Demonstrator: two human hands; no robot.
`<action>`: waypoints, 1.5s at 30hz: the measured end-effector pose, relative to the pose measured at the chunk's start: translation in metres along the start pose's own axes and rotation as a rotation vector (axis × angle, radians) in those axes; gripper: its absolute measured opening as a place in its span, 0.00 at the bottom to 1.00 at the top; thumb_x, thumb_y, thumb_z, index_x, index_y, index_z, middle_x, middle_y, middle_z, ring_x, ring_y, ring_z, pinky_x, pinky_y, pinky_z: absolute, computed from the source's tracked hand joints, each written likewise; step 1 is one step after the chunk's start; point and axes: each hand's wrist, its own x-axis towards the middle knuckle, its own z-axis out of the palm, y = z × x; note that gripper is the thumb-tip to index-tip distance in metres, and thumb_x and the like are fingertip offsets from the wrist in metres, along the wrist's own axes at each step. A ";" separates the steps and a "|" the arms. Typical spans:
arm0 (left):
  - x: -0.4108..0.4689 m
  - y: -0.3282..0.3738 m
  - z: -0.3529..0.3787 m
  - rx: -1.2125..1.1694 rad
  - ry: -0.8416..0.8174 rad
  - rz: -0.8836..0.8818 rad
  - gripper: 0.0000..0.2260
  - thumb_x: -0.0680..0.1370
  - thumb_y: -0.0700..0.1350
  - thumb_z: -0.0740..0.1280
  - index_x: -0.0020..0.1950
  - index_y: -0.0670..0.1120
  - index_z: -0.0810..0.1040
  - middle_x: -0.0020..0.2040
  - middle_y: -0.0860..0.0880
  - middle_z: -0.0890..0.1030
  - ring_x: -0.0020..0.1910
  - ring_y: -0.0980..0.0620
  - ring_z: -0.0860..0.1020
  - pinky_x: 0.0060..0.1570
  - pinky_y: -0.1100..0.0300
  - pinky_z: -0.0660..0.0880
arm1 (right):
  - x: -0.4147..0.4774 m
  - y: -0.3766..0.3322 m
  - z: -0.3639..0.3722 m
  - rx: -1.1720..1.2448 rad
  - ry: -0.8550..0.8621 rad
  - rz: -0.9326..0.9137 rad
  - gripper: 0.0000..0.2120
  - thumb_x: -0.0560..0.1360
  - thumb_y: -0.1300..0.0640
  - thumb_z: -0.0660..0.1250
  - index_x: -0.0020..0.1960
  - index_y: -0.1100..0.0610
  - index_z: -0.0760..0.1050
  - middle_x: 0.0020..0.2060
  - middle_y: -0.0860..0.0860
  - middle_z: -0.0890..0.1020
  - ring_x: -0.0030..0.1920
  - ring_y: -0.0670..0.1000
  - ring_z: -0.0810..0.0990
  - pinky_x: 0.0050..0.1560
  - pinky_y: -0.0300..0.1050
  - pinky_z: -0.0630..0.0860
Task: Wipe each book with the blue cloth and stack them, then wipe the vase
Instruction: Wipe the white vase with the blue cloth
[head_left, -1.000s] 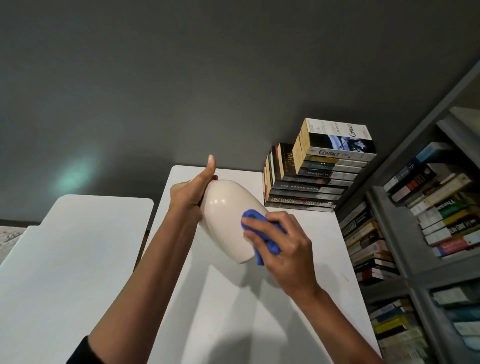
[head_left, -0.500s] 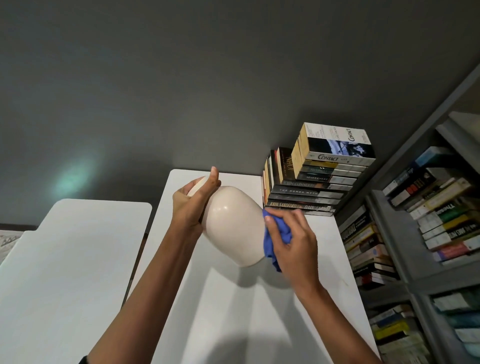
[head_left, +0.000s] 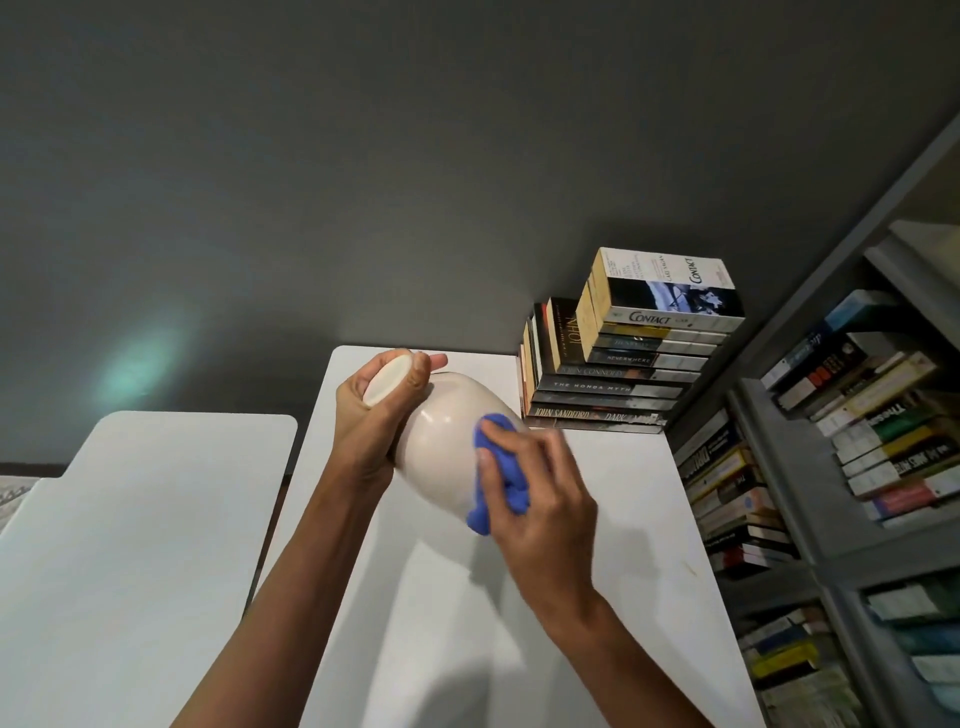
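At the far left stands a white side bench (head_left: 130, 519), set just beside the main white bench (head_left: 623, 545) with a narrow dark gap between them. Over the main bench, the left hand (head_left: 366, 426) grips the narrow neck of the cream vase (head_left: 441, 447), fingers curled round it just below the mouth. The vase is tilted, its neck pointing up and to the left and its rounded body down to the right. The blue cloth (head_left: 501, 478) lies bunched against the right side of the body, pinched and pressed there by the right hand (head_left: 545, 514). Further right, at the bench's far corner against the dark wall, sits the stack of books (head_left: 623, 374), a "Contact" paperback on top. A grey bookshelf (head_left: 810, 467) packed with books fills the right edge.
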 end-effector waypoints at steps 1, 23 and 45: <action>0.002 0.001 -0.004 -0.008 -0.002 0.004 0.21 0.57 0.64 0.79 0.38 0.51 0.82 0.46 0.50 0.86 0.39 0.54 0.81 0.39 0.60 0.79 | -0.002 0.010 -0.002 0.024 0.026 0.082 0.11 0.78 0.49 0.63 0.56 0.50 0.80 0.45 0.48 0.76 0.44 0.50 0.79 0.41 0.42 0.76; 0.009 0.009 -0.003 0.048 0.110 -0.079 0.24 0.62 0.58 0.75 0.46 0.40 0.82 0.37 0.50 0.84 0.34 0.54 0.80 0.37 0.61 0.78 | -0.001 -0.012 0.037 -0.157 0.044 -0.406 0.12 0.75 0.52 0.70 0.58 0.46 0.78 0.48 0.49 0.71 0.39 0.53 0.75 0.37 0.48 0.77; 0.035 0.031 -0.050 0.035 -0.514 0.100 0.18 0.56 0.54 0.83 0.39 0.52 0.80 0.38 0.49 0.85 0.50 0.50 0.83 0.50 0.59 0.78 | 0.024 0.050 0.003 0.647 -0.815 0.948 0.25 0.72 0.37 0.63 0.40 0.60 0.82 0.38 0.53 0.85 0.40 0.49 0.82 0.45 0.40 0.74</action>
